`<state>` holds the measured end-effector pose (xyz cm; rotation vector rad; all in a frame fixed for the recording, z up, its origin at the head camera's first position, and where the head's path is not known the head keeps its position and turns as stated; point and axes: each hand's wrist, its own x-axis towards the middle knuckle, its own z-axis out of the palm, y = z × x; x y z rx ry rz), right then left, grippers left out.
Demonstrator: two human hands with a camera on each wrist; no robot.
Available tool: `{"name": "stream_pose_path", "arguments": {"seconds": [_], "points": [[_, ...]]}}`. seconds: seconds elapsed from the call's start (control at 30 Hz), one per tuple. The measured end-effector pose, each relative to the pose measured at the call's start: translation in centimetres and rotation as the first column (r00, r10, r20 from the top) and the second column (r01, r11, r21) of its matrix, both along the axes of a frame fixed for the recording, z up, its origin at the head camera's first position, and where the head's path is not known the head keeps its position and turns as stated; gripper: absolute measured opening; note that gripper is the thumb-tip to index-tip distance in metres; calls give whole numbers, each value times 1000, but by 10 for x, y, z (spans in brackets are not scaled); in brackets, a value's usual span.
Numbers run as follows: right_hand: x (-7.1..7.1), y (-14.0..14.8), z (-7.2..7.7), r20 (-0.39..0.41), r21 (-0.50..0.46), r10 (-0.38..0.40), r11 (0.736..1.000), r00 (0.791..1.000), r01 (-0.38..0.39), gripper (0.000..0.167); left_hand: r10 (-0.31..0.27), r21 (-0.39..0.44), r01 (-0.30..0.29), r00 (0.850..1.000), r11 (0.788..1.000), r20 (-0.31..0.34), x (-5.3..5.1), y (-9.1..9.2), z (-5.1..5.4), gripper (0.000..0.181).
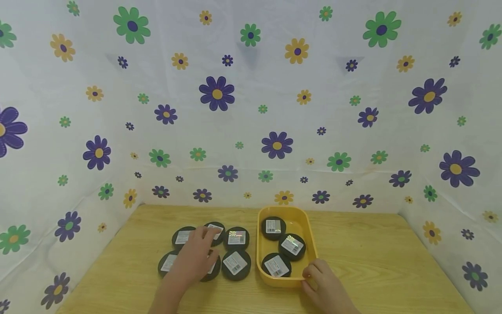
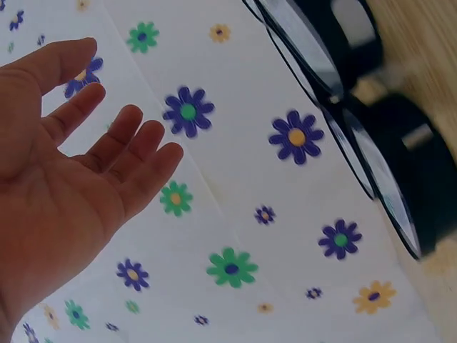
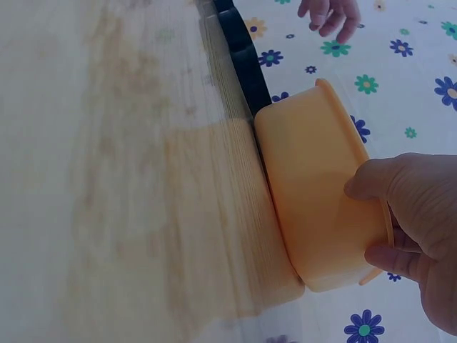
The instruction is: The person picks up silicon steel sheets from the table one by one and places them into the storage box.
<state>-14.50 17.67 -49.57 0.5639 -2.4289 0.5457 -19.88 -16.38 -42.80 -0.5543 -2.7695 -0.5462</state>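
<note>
1. Up on my head feed, the left hand (image 1: 195, 256) hangs over six black round containers (image 1: 236, 264) with white barcode labels, grouped on the counter (image 1: 372, 255) to the left of the yellow tray (image 1: 280, 282).
2. That left hand is loosely spread, fingers a little bent, gripping nothing; my left wrist view shows a clear gap between it and the containers.
3. Across to the right hand (image 1: 324, 284): it pinches the tray's near right corner, digits bent about the rim.
4. Inside the tray, three labelled containers (image 1: 292, 247) lie flat, labels up.
5. My read of the step in hand: a reach over the counter group, while the right hand steadies the tray.
6. The next move, I judge, calls for lowering the left fingers round one container's edge without nudging its close neighbours.
</note>
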Motion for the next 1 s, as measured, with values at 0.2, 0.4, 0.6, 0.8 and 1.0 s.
{"name": "stream_pose_path", "arguments": {"seconds": [0.2, 0.4, 0.6, 0.8, 1.0], "points": [[-1, -1, 0, -31, -8, 23, 1000, 999, -24, 37, 111, 44, -112, 993, 993, 42, -5, -37, -1, 54], [0, -1, -1, -13, -18, 3, 1000, 1000, -4, 37, 173, 14, -176, 978, 984, 120, -7, -71, -6, 71], [1, -1, 0, -10, -27, -8, 1000, 1000, 8, 38, 206, 1, -215, 940, 977, 273, -7, -86, -7, 87], [2, -2, 2, 61, -19, -36, 999, 997, 37, 35, 238, -30, -249, 874, 968, 423, -8, -86, -8, 101], [2, -2, 2, 48, -14, -35, 999, 998, 36, 35, 250, -57, -250, 868, 966, 428, -7, -84, -14, 105]]}}
